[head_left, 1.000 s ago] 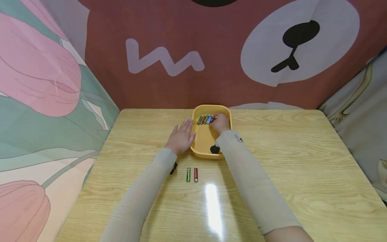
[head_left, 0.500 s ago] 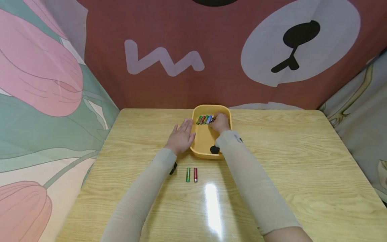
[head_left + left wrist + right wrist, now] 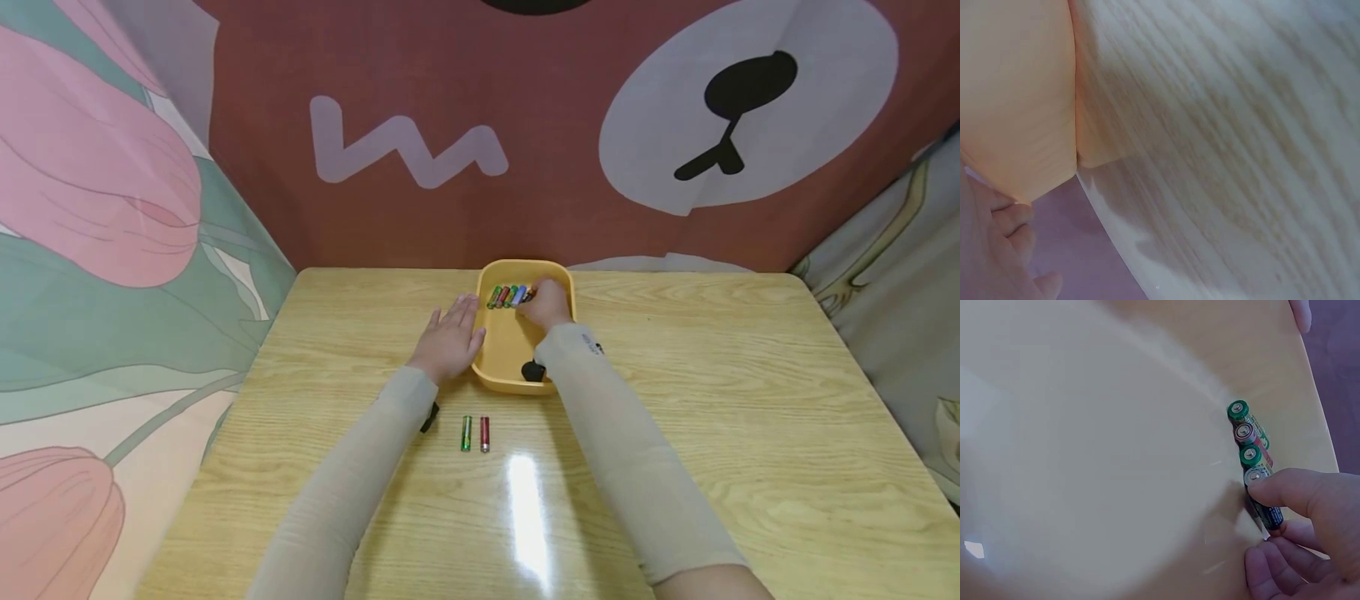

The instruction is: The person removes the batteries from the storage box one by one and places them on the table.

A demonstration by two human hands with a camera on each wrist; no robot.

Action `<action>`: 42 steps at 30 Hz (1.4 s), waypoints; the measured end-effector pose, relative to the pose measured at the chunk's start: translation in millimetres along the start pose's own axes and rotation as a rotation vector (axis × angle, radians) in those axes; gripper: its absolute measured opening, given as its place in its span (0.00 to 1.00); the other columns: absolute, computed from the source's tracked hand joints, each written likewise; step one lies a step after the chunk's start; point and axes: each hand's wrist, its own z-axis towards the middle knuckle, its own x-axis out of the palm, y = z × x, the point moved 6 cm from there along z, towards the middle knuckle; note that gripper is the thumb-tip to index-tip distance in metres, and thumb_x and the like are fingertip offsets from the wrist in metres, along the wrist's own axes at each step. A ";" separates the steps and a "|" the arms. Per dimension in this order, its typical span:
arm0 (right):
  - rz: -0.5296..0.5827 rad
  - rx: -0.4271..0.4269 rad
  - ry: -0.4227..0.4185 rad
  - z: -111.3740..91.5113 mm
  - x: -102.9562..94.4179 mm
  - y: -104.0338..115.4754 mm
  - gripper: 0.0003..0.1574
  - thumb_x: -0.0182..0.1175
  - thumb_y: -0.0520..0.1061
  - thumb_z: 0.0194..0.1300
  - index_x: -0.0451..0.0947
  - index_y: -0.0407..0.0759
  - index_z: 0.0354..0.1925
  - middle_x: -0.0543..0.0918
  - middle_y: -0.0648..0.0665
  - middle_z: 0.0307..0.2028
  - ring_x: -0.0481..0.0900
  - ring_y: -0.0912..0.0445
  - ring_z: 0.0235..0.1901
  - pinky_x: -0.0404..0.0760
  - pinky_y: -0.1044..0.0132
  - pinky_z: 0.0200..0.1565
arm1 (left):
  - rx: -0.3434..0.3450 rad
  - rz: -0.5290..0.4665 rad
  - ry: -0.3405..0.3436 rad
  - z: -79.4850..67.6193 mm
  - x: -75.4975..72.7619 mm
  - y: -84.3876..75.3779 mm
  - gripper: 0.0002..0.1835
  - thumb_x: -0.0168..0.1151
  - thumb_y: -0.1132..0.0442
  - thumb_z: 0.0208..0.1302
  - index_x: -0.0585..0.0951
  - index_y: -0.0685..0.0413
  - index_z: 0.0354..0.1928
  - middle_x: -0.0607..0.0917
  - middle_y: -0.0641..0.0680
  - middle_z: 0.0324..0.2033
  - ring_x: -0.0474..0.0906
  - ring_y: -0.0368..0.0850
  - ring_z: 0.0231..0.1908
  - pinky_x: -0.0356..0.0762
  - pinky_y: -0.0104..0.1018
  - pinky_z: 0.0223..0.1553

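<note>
**Left hand (image 3: 446,342) flat at the yellow tray (image 3: 504,388), right hand (image 3: 546,304) pinching a dark battery (image 3: 1268,515)**

A cloth with pink tulips (image 3: 97,167) hangs beyond the left edge of the table (image 3: 712,400). A beige sleeve (image 3: 345,492) reaches in from the near side to the left hand, whose fingers lie straight, their tips touching the left side of the tray. The tray sits at the table's far edge, near its middle.

Nearer than the tray's near edge, two batteries lie side by side, apart, on the table: a green battery (image 3: 467,433), then a red battery (image 3: 484,433).

Inside the tray, a row runs along its far end, starting near the far-left corner: a first green one (image 3: 494,297), a red one (image 3: 503,297), a second green one (image 3: 512,297) and a blue one (image 3: 520,296), packed close together. The dark battery comes next, just beside the blue one, held between thumb and fingers of the right hand. That hand reaches over the tray's right edge, in another sleeve (image 3: 637,467). Behind the table's far edge hangs a red-brown cloth (image 3: 547,183); grey cloth (image 3: 892,233) hangs beyond the right edge.
</note>
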 end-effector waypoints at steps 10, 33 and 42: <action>0.016 -0.012 -0.010 1.5 -1.7 0.7 0.20 0.73 0.39 0.58 0.70 0.40 0.23 0.68 0.50 0.18 0.64 0.56 0.20 0.65 0.64 0.25 | 0.016 0.003 -0.007 -1.0 -0.8 -0.3 0.35 0.31 0.45 0.82 0.43 0.54 0.82 0.46 0.52 0.81 0.37 0.46 0.79 0.37 0.54 0.78; 0.016 -0.059 0.005 1.1 -15.2 15.9 0.15 0.76 0.41 0.54 0.79 0.35 0.31 0.78 0.44 0.28 0.73 0.54 0.28 0.76 0.62 0.34 | 0.013 0.019 0.005 4.1 0.5 2.5 0.36 0.31 0.44 0.82 0.42 0.54 0.81 0.46 0.53 0.81 0.38 0.46 0.79 0.39 0.55 0.77; 0.055 -0.083 0.055 -5.8 -20.1 27.9 0.29 0.76 0.43 0.56 0.81 0.28 0.52 0.85 0.33 0.49 0.82 0.43 0.48 0.81 0.53 0.52 | 0.011 0.006 -0.002 5.7 0.2 2.7 0.35 0.34 0.46 0.82 0.42 0.54 0.81 0.48 0.54 0.81 0.38 0.46 0.79 0.38 0.54 0.78</action>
